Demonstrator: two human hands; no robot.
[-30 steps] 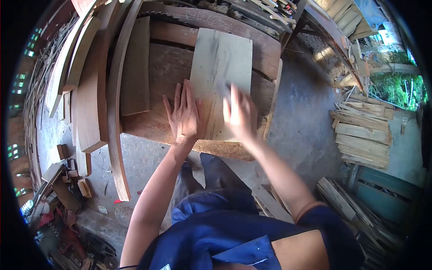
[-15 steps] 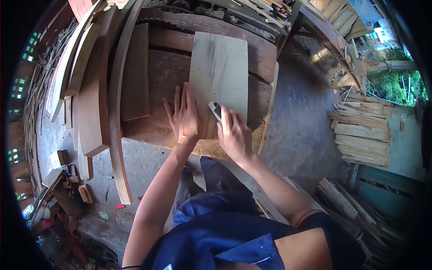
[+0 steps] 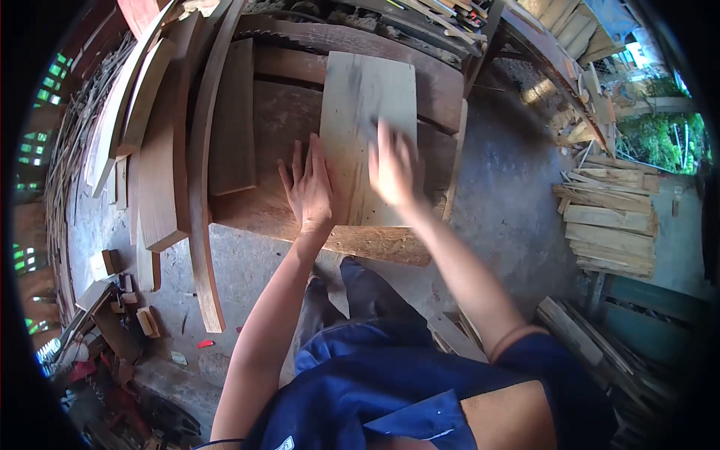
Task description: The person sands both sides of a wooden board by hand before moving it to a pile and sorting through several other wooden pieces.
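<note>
A person in a blue garment leans over a dark wooden workbench (image 3: 285,127) where a pale plank (image 3: 367,97) lies flat, running away from the body near the bench's right end. The left hand (image 3: 309,187) rests open and flat, fingers together, straddling the plank's near left edge and the bench top, gripping nothing. The right hand (image 3: 394,171) sits on the plank's near half, smeared by motion blur, so whether it grips anything cannot be told; stacked offcuts (image 3: 607,217) lie on the concrete floor (image 3: 502,195) to the right.
</note>
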